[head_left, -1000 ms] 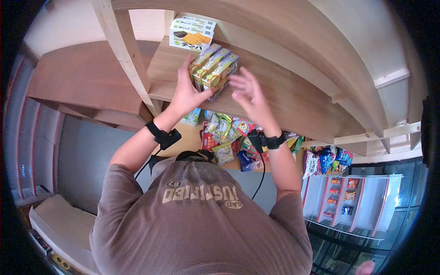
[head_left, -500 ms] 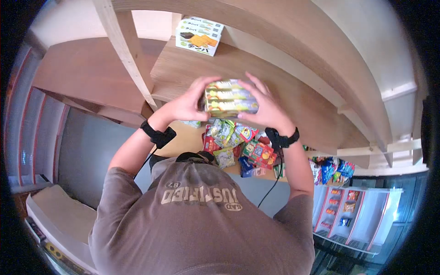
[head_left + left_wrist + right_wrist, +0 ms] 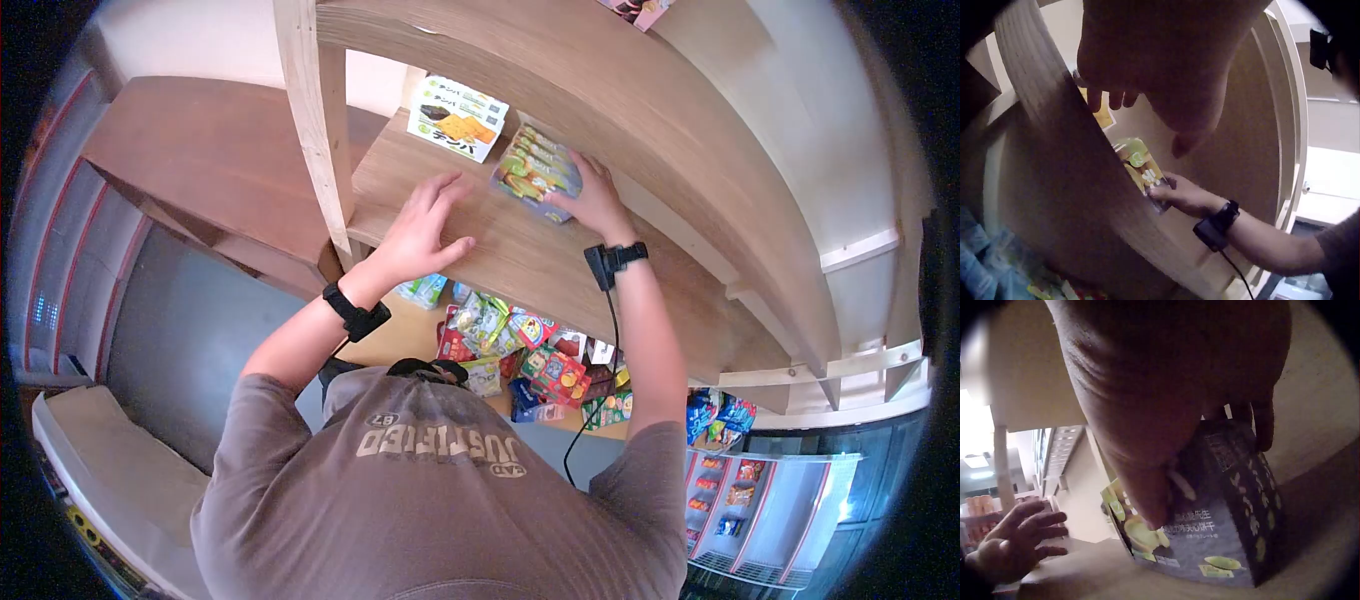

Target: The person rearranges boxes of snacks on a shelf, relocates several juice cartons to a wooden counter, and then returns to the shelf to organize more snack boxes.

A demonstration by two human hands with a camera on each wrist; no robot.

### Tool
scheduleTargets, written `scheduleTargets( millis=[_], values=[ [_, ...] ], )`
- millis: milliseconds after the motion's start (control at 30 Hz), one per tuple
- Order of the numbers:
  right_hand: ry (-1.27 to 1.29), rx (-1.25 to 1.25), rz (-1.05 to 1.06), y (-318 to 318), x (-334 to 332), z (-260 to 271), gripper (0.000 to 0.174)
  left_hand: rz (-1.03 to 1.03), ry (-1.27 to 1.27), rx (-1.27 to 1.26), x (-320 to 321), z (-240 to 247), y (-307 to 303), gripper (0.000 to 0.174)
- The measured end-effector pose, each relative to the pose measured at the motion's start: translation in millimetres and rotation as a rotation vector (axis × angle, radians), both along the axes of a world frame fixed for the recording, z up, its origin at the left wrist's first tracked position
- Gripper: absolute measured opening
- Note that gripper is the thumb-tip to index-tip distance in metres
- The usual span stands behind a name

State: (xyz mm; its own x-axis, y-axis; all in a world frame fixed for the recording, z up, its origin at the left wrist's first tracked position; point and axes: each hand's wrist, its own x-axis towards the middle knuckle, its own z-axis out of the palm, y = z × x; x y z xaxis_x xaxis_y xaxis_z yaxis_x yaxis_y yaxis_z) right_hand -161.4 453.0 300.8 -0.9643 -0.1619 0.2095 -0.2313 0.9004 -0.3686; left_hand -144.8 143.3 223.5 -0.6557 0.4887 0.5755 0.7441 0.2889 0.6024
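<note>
A stack of yellow-green and grey biscuit boxes (image 3: 535, 172) stands on the wooden shelf (image 3: 400, 185). My right hand (image 3: 600, 203) grips its right end; in the right wrist view the thumb lies along the grey side of the box (image 3: 1200, 531) and the fingers reach over to the far side. Left of this stack are white biscuit boxes (image 3: 456, 120) with crackers pictured on the front. My left hand (image 3: 422, 232) hovers over the shelf's front part, fingers spread and holding nothing, apart from the boxes.
Above runs a curved upper shelf board (image 3: 560, 65), and a wooden post (image 3: 318, 120) rises at the left. Below the shelf, colourful snack bags (image 3: 500, 325) lie heaped on a table. A white rack (image 3: 760, 510) with several snack packs stands at the lower right.
The yellow-green stack was lifted between both hands, turned, and moved back to the shelf beside the white boxes. My left hand has let go and drawn away leftward; the right still holds on.
</note>
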Motion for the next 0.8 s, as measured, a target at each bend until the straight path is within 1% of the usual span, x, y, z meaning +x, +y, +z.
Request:
scheduleTargets(
  millis=[33, 100, 133, 200, 333, 400, 533, 633, 700, 733, 800],
  values=[
    [0.003, 0.0, 0.004, -16, 1, 15, 0.087, 0.004, 0.003, 0.0, 0, -1, -1, 0.071],
    [-0.473, -0.206, -0.253, -46, -2, 45, 0.085, 0.03, 0.017, -0.05, 0, -4, 0, 0.065],
    [-0.473, -0.206, -0.248, -44, -8, 40, 0.085, 0.035, 0.017, -0.051, -1, -5, 1, 0.065],
    [-0.21, -0.048, -0.159, -31, -24, 17, 0.082, -0.009, -0.003, -0.048, -3, -7, 3, 0.061],
    [-0.135, -0.016, -0.149, -20, -38, -7, 0.081, -0.002, -0.009, -0.058, -2, -6, 5, 0.057],
    [0.036, 0.046, -0.124, -19, -38, -17, 0.079, 0.003, 0.019, -0.069, -1, -5, 6, 0.056],
    [-0.018, 0.085, -0.181, -26, -32, -10, 0.076, -0.026, -0.014, -0.066, -2, -3, 6, 0.054],
    [-0.016, 0.112, -0.144, -29, -31, -2, 0.074, -0.021, 0.015, -0.044, -3, -4, 5, 0.053],
    [-0.04, -0.127, -0.241, -35, -22, 6, 0.069, -0.004, 0.01, -0.052, -3, -8, 4, 0.051],
    [-0.043, -0.122, -0.23, -38, -15, 9, 0.069, 0.008, 0.007, -0.047, -2, -9, 4, 0.051],
    [0.076, -0.075, -0.256, -43, 3, 13, 0.058, -0.003, 0.008, -0.052, -2, -8, 4, 0.05]
  ],
)
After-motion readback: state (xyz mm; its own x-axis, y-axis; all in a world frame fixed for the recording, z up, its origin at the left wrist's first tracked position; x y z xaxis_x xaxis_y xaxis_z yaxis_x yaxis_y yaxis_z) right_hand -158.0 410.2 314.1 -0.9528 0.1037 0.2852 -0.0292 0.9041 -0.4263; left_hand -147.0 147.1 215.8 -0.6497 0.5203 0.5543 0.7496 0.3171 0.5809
